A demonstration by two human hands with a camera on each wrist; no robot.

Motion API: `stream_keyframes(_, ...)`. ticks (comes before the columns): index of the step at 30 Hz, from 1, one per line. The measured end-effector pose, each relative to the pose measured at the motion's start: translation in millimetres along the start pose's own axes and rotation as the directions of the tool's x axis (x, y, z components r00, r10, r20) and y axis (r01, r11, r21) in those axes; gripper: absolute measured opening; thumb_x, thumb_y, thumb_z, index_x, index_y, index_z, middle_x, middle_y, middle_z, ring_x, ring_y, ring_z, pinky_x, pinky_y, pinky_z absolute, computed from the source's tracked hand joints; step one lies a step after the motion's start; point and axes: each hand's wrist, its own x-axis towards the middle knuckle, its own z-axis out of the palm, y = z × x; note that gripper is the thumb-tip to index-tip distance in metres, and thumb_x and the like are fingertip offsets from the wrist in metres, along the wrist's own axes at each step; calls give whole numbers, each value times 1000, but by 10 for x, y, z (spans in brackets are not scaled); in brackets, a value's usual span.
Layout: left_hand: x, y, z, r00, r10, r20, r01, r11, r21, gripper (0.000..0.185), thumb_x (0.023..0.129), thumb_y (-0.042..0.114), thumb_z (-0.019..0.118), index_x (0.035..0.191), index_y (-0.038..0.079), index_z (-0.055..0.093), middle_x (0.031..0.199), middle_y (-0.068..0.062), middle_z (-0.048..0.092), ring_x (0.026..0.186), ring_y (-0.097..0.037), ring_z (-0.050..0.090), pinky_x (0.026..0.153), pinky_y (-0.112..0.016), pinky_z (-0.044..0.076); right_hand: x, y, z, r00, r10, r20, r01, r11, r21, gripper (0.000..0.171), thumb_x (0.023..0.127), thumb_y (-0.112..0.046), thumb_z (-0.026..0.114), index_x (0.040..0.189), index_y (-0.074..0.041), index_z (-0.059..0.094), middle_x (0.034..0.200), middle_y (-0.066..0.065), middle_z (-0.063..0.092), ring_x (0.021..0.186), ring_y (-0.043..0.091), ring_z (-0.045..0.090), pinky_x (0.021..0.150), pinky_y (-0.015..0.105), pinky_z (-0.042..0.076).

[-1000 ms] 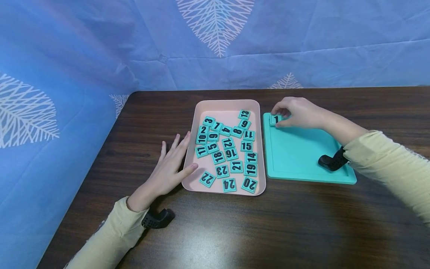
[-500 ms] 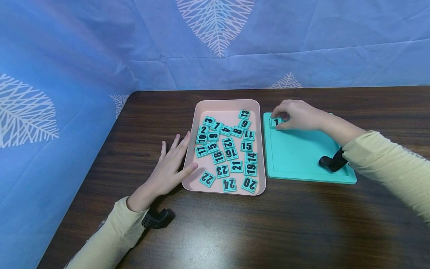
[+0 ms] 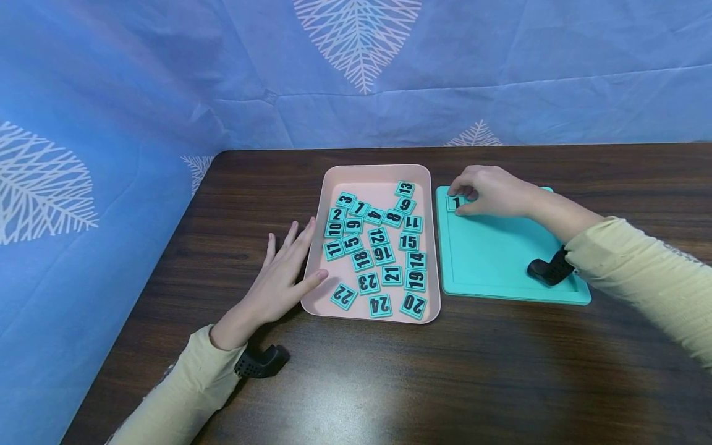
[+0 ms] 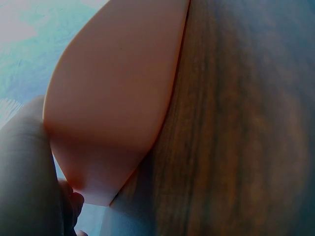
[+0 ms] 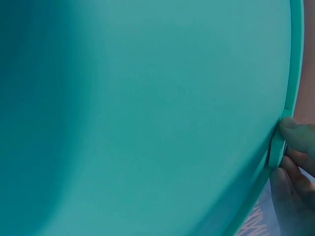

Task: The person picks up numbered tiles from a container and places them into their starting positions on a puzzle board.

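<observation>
A pink tray (image 3: 377,180) on the dark wooden table holds several teal number tiles (image 3: 378,236). To its right lies a teal board (image 3: 500,259). My right hand (image 3: 489,188) pinches the tile marked 1 (image 3: 456,201) at the board's far left corner; in the right wrist view the fingers (image 5: 290,132) hold the tile's edge (image 5: 276,147) against the board's rim (image 5: 295,54). My left hand (image 3: 280,272) rests flat on the table with straight fingers, its thumb touching the tray's left wall (image 4: 113,98).
A blue leaf-patterned cloth (image 3: 356,68) hangs behind and to the left of the table (image 3: 445,383). The table's left edge runs close to my left arm. Black wrist mounts (image 3: 547,269) sit under both sleeves.
The right hand has shifted slightly toward me with tile 1 at the board's corner. The left hand and the tray's tiles have not moved.
</observation>
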Motion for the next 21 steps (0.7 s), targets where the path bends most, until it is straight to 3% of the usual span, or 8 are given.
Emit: stream_keyframes(21, 4, -18, 0, 1000, 24, 4, -24, 1000, -12, 85, 94, 58, 44, 155, 19, -1, 160, 0, 6, 145, -27, 3, 110, -59, -5, 9, 9, 27, 1000, 11, -6, -11, 1000, 5, 35, 77, -9, 78, 107, 3, 67, 104, 15, 60, 90, 27, 59, 79, 43, 52)
